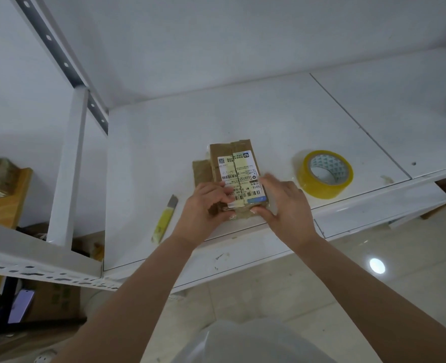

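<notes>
Mid-frame, the left hand [203, 203] and right hand [286, 203] clasped the near end of a brown parcel [233, 163] on the white shelf [164, 142]. A tape roll [325, 174] sat near on the right and a yellow cutter [164, 218] left, by the front edge. Open shelf stretched above.

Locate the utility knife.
Head view, left of centre: the utility knife lies on the white shelf, just left of the left hand holding the parcel.

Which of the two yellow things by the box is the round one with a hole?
The roll of yellow tape, right of the parcel. The other yellow thing, the utility knife, is long and thin, left of the parcel.
</notes>
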`<action>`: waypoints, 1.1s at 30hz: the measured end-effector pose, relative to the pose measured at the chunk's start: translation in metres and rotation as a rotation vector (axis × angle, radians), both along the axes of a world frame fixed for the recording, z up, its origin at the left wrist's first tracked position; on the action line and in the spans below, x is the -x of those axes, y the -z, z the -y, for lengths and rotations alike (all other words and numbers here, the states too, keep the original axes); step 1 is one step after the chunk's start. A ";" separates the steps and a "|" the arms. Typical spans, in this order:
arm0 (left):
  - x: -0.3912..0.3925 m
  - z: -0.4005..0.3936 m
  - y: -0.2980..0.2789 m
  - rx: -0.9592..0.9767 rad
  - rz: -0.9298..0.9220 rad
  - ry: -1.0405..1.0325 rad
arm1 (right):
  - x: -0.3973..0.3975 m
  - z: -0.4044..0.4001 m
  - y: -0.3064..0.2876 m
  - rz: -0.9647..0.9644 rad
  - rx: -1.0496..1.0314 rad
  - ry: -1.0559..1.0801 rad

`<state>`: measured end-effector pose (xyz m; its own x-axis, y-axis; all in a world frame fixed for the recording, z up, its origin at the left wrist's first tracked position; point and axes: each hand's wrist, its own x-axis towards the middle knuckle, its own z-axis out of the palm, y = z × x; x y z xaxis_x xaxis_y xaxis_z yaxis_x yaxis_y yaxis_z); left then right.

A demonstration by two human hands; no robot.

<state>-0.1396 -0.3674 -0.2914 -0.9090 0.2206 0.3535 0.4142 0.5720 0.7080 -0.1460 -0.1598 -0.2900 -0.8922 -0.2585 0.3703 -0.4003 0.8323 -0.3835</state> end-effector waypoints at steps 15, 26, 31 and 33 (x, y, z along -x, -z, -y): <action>0.001 -0.004 0.004 -0.025 0.014 -0.055 | -0.002 -0.027 0.001 0.046 0.003 -0.083; 0.000 -0.005 0.002 -0.022 0.031 -0.054 | 0.021 -0.023 -0.009 0.038 -0.164 -0.322; -0.003 -0.011 0.001 0.061 0.043 -0.067 | 0.023 -0.022 -0.004 0.158 -0.121 -0.348; -0.007 -0.019 0.002 0.143 0.001 -0.099 | 0.023 -0.020 -0.001 0.166 -0.135 -0.343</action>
